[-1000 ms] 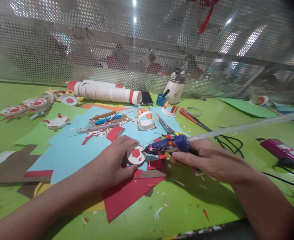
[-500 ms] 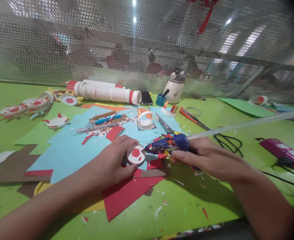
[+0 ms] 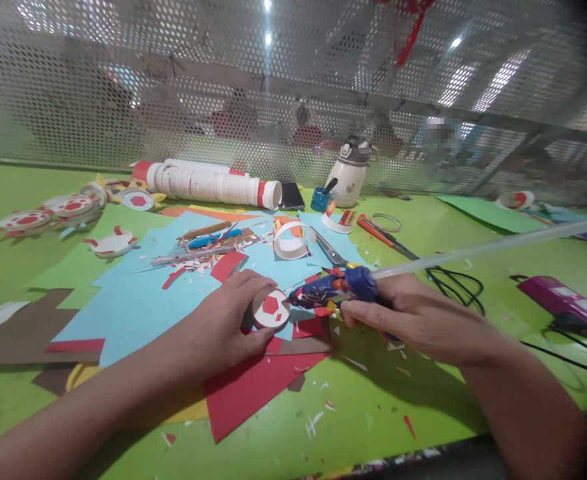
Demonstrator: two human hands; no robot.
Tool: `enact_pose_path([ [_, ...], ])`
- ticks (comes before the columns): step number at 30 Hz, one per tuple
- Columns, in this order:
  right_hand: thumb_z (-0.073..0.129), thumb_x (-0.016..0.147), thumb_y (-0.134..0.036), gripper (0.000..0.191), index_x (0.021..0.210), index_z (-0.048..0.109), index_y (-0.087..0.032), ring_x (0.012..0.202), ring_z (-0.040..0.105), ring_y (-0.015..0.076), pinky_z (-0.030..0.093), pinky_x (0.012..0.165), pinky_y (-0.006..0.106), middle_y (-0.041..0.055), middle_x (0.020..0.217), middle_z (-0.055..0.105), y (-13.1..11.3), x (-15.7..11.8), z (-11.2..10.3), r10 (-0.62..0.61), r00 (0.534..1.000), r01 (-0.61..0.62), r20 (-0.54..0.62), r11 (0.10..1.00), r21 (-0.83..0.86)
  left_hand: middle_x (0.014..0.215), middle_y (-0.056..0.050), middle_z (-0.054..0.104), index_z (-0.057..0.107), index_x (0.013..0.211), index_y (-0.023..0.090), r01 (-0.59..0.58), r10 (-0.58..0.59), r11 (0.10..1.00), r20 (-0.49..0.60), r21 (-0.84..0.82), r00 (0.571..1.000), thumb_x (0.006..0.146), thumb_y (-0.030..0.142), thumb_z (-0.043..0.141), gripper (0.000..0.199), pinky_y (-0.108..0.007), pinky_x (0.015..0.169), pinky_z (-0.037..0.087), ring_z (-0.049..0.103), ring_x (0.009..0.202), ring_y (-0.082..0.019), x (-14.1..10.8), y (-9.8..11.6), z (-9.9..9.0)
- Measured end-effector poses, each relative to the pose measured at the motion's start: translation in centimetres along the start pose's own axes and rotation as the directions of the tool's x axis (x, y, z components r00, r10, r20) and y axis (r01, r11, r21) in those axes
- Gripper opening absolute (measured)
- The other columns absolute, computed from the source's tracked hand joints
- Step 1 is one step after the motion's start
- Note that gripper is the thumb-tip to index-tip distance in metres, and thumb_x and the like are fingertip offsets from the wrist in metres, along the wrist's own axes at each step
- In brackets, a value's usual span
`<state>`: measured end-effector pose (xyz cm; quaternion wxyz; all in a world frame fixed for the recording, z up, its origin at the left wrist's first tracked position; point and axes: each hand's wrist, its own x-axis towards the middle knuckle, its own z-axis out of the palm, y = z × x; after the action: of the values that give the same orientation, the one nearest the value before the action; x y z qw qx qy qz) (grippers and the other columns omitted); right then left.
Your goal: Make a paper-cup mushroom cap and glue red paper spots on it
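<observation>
Green counter [image 3: 423, 413] lay littered with coloured paper, and little had changed since the earlier frame: the left hand [image 3: 223, 327] still gripped the paper cup [image 3: 272, 309], the right hand [image 3: 413, 317] still clasped the glue gun [image 3: 334, 289], nozzle touching the cup. Behind, a blue pot [image 3: 320, 199] held a dark tool.

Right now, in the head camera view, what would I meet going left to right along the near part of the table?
Left hand → round white-and-red paper piece → blue glue gun → right hand → black cord → purple device.
</observation>
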<state>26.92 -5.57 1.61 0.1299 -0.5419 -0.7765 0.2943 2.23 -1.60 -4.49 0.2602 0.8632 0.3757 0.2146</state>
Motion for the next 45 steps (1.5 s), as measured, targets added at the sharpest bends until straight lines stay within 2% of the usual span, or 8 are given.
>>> enact_pose_path([
  [12, 0.044, 0.087, -0.059, 0.045, 0.073, 0.061, -0.019, 0.058, 0.048, 0.0113, 0.038, 0.054, 0.023, -0.0018, 0.065, 0.055, 0.00, 0.10, 0.06, 0.034, 0.999, -0.035, -0.016, 0.997, -0.062, 0.098, -0.005, 0.057, 0.058, 0.099, 0.021, 0.015, -0.015, 1.000, 0.003, 0.010, 1.000, 0.075, 0.018, 0.054, 0.024, -0.033, 0.077, 0.045, 0.054, 0.093, -0.021, 0.13, 0.06, -0.03],
  [21, 0.044, 0.087, -0.059, 0.046, 0.076, 0.061, -0.018, 0.059, 0.049, 0.0113, 0.039, 0.054, 0.023, -0.0010, 0.068, 0.056, 0.26, -0.07, 0.13, 0.065, 0.998, -0.065, -0.001, 0.998, -0.023, 0.102, -0.006, 0.057, 0.057, 0.101, 0.021, 0.012, -0.012, 0.999, 0.002, 0.030, 1.000, 0.077, 0.022, 0.056, 0.024, -0.034, 0.080, 0.045, 0.054, 0.095, -0.022, 0.07, -0.01, -0.07],
  [30, 0.045, 0.090, -0.054, 0.042, 0.074, 0.061, -0.019, 0.059, 0.049, 0.0099, 0.038, 0.056, 0.022, -0.0029, 0.065, 0.055, -0.04, -0.05, 0.05, -0.007, 1.000, 0.006, -0.003, 1.000, -0.030, 0.100, -0.005, 0.057, 0.057, 0.101, 0.021, 0.003, -0.003, 1.000, 0.013, 0.028, 1.000, 0.078, 0.022, 0.055, 0.023, -0.034, 0.078, 0.045, 0.054, 0.093, -0.022, 0.07, -0.06, -0.06],
  [45, 0.046, 0.089, -0.055, 0.043, 0.074, 0.062, -0.018, 0.058, 0.049, 0.0098, 0.039, 0.054, 0.023, -0.0026, 0.065, 0.056, -0.03, 0.03, 0.09, 0.023, 1.000, -0.023, 0.000, 1.000, -0.013, 0.104, -0.006, 0.057, 0.056, 0.105, 0.019, 0.016, -0.016, 1.000, 0.001, 0.017, 1.000, 0.079, 0.028, 0.058, 0.028, -0.035, 0.083, 0.044, 0.053, 0.099, -0.023, 0.03, -0.08, -0.07],
])
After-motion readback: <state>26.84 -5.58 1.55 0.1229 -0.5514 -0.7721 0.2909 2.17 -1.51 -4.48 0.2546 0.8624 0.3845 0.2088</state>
